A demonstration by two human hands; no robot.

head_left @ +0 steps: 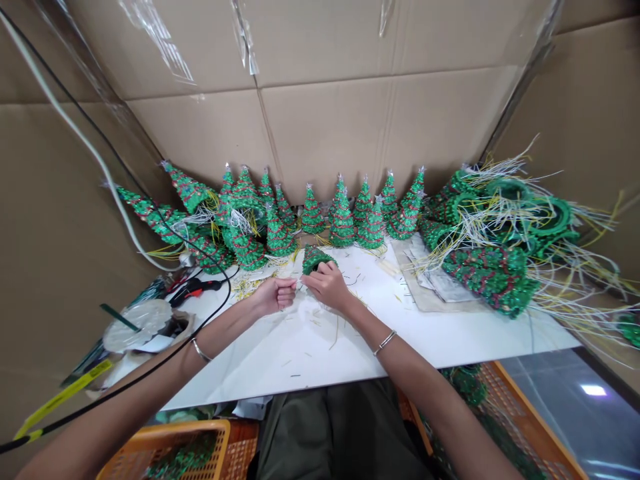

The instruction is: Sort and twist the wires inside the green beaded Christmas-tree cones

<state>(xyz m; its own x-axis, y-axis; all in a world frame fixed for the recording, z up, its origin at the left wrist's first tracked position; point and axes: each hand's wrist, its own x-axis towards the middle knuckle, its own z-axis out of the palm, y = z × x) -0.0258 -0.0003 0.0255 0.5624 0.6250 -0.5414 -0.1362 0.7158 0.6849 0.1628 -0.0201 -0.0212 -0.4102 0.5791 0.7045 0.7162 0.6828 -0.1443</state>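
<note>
My left hand point(278, 295) is closed in a pinch above the white tabletop, its thumb pointing toward my other hand. Close beside it, my right hand point(326, 285) has its fingers bent and pinched together. Something pale and thin seems to lie between the fingertips, too small to name. Just beyond my right hand a small green tinsel Christmas tree point(315, 256) lies on its side, its open base facing me. The right fingers overlap the rim of that base; whether they grip it is hidden. Short yellow and dark wire scraps point(247, 285) lie around the hands.
Several finished trees point(342, 217) stand along the cardboard wall point(325, 127). At right, trees with long loose wires point(493, 273) are heaped. A black-and-red glue gun point(197, 288) and a tape roll point(143, 325) lie left. A black cable crosses my left arm. Orange baskets point(223, 443) sit below.
</note>
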